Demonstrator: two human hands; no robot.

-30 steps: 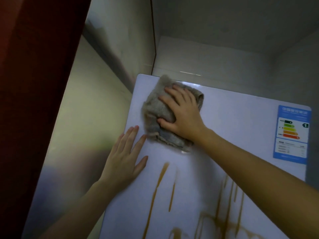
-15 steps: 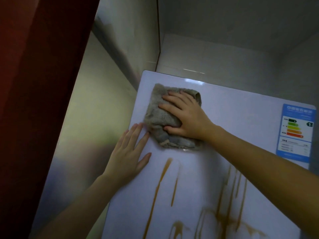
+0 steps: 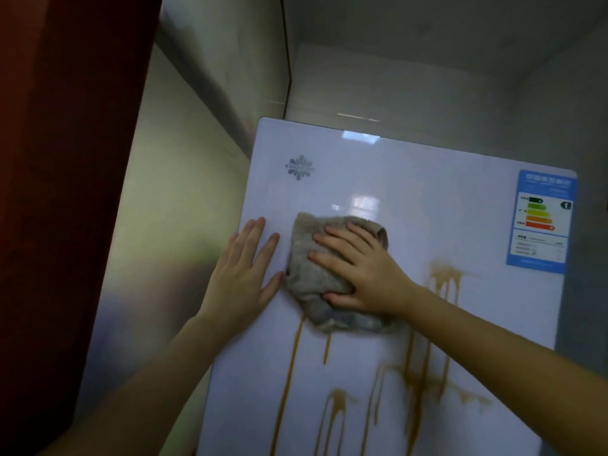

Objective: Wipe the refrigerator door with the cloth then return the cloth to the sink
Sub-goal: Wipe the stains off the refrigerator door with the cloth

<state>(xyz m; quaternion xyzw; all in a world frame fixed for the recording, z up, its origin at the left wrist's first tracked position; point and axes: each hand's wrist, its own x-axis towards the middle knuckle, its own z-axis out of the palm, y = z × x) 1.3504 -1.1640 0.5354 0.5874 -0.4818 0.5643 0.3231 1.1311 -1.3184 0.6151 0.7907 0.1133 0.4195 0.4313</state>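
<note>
Door: the glossy white refrigerator door (image 3: pixel 411 192) fills the centre and right of the view.
Cloth: a crumpled grey cloth (image 3: pixel 304 281) lies against the door's upper half, left of centre, with its lower edge over the tops of two drips.
Right hand: the right hand (image 3: pixel 358 274) lies flat on the cloth, fingers straight and spread, pressing it to the door.
Left hand: the left hand (image 3: pixel 243 278) rests flat at the door's left edge, fingers straight, just beside the cloth; whether the thumb touches the cloth cannot be told.
Drips: brown drips (image 3: pixel 289 373) run down the door below and right of the cloth.
Logo: a snowflake logo (image 3: pixel 299 167) sits near the door's top left corner.
Sticker: a blue energy sticker (image 3: pixel 541 222) marks the door's top right corner, well apart from the cloth.
</note>
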